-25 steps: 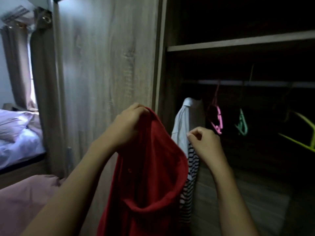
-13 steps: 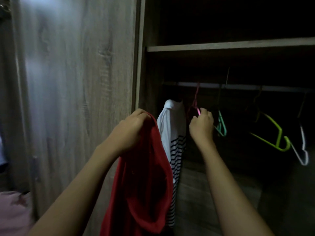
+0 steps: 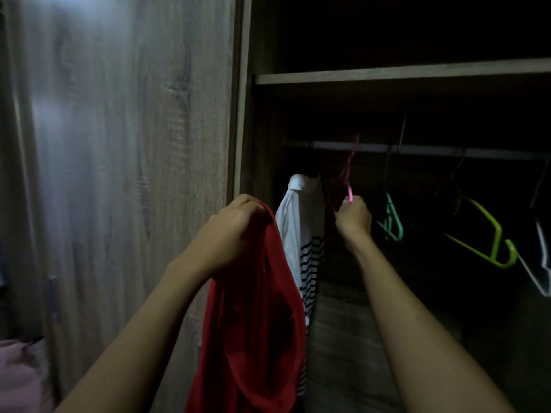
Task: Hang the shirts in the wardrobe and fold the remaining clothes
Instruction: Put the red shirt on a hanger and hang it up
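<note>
At the open wardrobe (image 3: 242, 114), in front of its dim hanging space, I hold the red shirt (image 3: 256, 317) up in my left hand (image 3: 235, 222). My fingers are bunched tight round its top edge, and the rest of it drops in a loose fold in front of me. My right hand (image 3: 353, 217) reaches inside, with thumb and fingers pinched on the low end of the pink hanger (image 3: 349, 186). Its wire runs up to the rail (image 3: 417, 149), and the hook looks to be over it, though the dark makes that hard to tell.

Just left of my right hand a white striped shirt (image 3: 304, 222) already hangs, so one shirt is done. I judge I am at the step of fetching a hanger for the red one. A teal hanger (image 3: 392, 219), a lime hanger (image 3: 489, 239) and a white hanger (image 3: 542, 263) hang bare further right.

Next I need to lift the pink hook clear of the rail without snagging the striped shirt beside it, then bring it out toward my left hand. Then I have to find the red shirt's neck opening, which I cannot make out in this bunch, and feed the hanger's arms into the shoulders. The cloth is limp, so my left hand must keep the collar spread.
</note>
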`<act>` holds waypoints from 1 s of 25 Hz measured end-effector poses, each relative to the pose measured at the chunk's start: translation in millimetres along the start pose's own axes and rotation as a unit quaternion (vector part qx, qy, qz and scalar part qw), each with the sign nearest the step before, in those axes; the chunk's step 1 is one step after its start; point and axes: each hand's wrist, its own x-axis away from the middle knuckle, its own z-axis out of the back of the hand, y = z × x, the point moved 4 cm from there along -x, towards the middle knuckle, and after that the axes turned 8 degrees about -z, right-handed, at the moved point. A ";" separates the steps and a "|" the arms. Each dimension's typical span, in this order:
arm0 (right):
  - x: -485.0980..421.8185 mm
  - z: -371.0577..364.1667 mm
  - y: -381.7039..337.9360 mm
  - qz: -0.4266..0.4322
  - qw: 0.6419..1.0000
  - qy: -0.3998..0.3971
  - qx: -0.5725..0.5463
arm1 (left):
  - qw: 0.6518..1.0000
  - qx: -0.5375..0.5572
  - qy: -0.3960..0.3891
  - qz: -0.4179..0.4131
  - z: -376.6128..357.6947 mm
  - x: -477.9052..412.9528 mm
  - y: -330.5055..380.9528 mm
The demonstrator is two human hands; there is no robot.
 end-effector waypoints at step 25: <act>152.8 24.8 81.6 0.163 0.961 -0.109 -0.196 | 0.998 0.038 -0.039 0.032 -39.9 41.0 -3.3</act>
